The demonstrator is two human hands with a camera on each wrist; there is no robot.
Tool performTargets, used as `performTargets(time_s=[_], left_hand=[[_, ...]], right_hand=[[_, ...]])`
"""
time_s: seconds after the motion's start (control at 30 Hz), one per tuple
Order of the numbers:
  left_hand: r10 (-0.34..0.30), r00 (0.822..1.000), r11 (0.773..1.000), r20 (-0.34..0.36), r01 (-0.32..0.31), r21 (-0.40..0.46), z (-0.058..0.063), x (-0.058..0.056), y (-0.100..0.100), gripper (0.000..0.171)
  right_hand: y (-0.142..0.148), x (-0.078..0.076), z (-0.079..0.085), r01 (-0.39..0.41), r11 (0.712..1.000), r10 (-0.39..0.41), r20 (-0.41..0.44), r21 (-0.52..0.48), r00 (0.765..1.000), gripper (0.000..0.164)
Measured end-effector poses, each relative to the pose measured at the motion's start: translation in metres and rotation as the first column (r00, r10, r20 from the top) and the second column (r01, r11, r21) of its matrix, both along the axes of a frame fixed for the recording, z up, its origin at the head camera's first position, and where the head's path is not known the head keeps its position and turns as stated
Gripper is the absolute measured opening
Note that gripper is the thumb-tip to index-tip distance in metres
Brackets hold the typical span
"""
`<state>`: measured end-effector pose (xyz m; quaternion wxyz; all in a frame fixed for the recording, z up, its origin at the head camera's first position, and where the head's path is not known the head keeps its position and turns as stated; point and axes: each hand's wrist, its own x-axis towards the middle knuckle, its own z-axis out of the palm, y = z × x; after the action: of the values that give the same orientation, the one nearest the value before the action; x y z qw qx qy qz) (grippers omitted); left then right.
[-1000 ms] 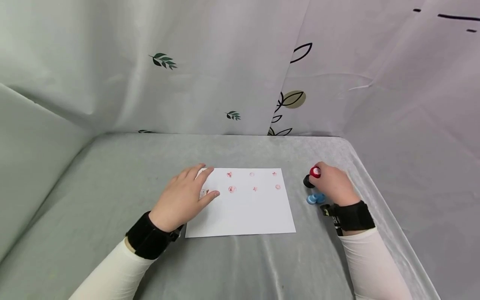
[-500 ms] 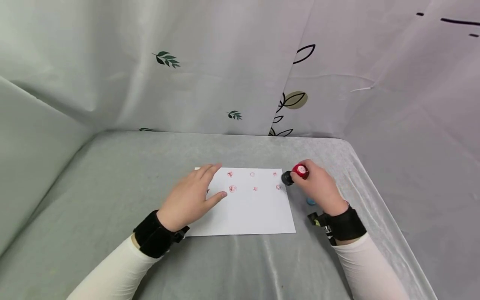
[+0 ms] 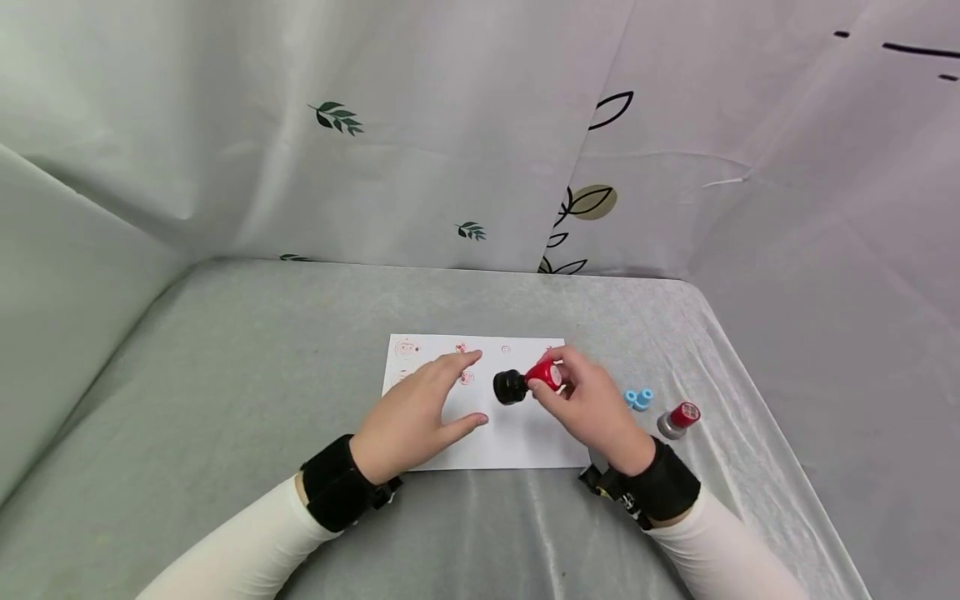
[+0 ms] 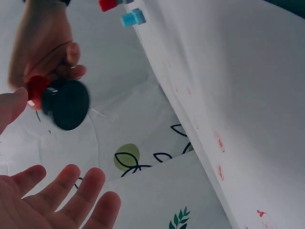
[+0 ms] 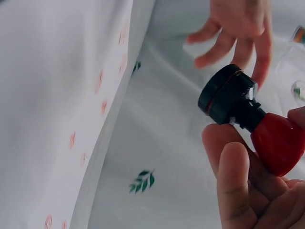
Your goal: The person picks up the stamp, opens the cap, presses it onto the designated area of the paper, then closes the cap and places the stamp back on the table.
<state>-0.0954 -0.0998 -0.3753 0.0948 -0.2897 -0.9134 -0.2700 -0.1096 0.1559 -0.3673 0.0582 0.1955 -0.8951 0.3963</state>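
Observation:
My right hand (image 3: 592, 408) pinches the red knob of a hand stamp (image 3: 511, 387) between thumb and fingers. The stamp is tilted sideways over the white paper (image 3: 517, 437), its round black end pointing towards my left hand (image 3: 411, 421). That hand hovers above the paper's left part, fingers spread and thumb apart, holding nothing. In the right wrist view the red knob (image 5: 279, 143) narrows to a black neck and a wide black end (image 5: 221, 98) with a thin seam round it. Small red prints (image 3: 407, 347) run along the paper's far side; my left hand hides some.
Right of the paper lie small light-blue pieces (image 3: 638, 399). Beside them is another stamp (image 3: 678, 419), red-topped with a silver-grey base. A grey cloth (image 3: 285, 350) covers the table, and pale curtains (image 3: 420, 150) stand behind it and along both sides.
My right hand has carried the stamp left from the table's right side to over the paper. My left hand has shifted right, uncovering prints at the paper's left corner.

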Motion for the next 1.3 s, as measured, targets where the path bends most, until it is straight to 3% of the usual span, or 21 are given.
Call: performTargets(time_s=[0.33,0.9,1.3], left_hand=[[-0.094,0.995,0.995,-0.027,0.095,0.034,-0.005,0.005,0.007,0.064],[-0.128,0.991,0.99,-0.025,0.129,0.049,-0.003,0.005,0.007,0.062],[-0.165,0.983,0.983,0.084,0.157,0.091,-0.002,0.001,0.005,0.067]], right_hand=[[-0.01,0.017,0.002,-0.141,0.987,0.14,-0.01,-0.082,0.99,0.025],[-0.008,0.016,0.002,-0.185,0.981,0.183,-0.031,-0.056,0.983,0.028],[-0.004,0.014,0.0,-0.224,0.973,0.217,-0.117,-0.053,0.969,0.03]])
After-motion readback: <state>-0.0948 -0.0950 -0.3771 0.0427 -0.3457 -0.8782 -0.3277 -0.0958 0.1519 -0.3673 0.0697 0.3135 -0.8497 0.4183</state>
